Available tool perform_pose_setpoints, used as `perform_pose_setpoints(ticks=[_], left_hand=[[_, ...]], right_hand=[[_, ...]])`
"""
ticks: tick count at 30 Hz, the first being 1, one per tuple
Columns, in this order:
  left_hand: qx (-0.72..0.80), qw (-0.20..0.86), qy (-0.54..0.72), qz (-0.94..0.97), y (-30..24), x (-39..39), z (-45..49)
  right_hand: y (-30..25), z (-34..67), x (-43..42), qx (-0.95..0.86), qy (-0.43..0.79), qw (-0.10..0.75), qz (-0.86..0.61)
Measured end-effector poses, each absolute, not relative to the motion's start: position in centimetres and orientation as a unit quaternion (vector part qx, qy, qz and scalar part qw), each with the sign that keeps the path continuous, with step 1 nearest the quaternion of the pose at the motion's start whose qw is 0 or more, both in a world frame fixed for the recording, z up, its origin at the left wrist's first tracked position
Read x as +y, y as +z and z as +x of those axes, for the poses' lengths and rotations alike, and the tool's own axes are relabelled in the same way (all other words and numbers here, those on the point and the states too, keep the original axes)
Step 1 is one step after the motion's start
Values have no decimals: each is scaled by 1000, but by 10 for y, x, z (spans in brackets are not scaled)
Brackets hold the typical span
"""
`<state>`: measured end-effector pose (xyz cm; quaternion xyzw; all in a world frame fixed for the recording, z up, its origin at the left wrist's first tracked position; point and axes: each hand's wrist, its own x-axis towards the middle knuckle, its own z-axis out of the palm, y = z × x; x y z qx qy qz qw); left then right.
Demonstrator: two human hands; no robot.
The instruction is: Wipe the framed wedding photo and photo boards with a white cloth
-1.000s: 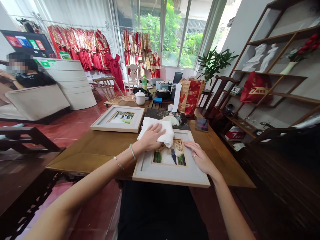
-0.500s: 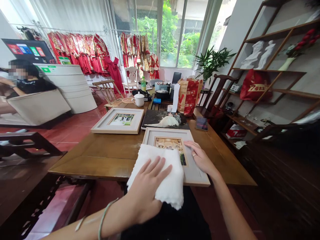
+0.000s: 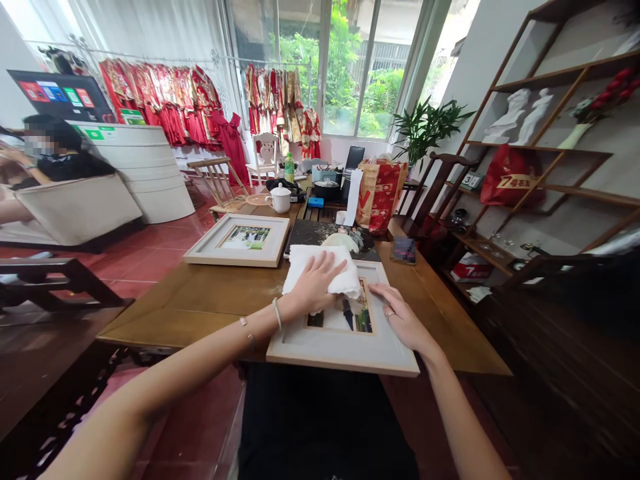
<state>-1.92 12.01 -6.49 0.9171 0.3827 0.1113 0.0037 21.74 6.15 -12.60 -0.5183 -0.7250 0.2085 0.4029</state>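
Note:
My left hand (image 3: 316,283) lies flat with spread fingers on a folded white cloth (image 3: 295,263), pressing it over the far part of a picture frame. This picture frame (image 3: 295,350) has a pale wooden border and a light mat, and lies at the table's near edge. The cloth hides the upper part of its photo; the lower part shows. My right hand (image 3: 403,317) rests on the frame's right side, fingers stretched onto the mat. Beyond the cloth is a dark picture panel (image 3: 313,233), partly covered. To the left lies a second picture frame (image 3: 207,255) with a photo of figures on green.
On the wooden table (image 3: 200,307) stand a white lidded mug (image 3: 280,199), a red patterned paper bag (image 3: 383,197) and a green bottle (image 3: 289,167). A dark wooden chair (image 3: 443,187) is at the right. A person (image 3: 60,150) sits at the far left.
My left hand has slid the white cloth away from me, from the frame's near edge to its far edge, uncovering the lower photo. My right hand stays nearly in place.

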Motion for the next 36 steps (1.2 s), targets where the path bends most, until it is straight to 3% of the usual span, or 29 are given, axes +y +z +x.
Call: perform_pose_setpoints(ticks=[10, 16, 20, 26, 30, 36], left_hand=[[269, 63, 5, 961, -59, 101, -15], [185, 154, 26, 970, -53, 38, -24], [225, 152, 35, 962, -52, 17, -20], [327, 7, 23, 945, -60, 67, -7], [308, -85, 56, 946, -65, 122, -7], [211, -7, 48, 976, -57, 173, 9]], right_hand=[[-128, 211, 62, -705, 229, 399, -539], [-126, 212, 62, -700, 236, 399, -543], [-125, 212, 62, -699, 237, 400, -544], [-118, 211, 57, -700, 254, 409, -528], [-116, 211, 56, -702, 253, 417, -519], [-116, 206, 58, -715, 247, 412, -508]])
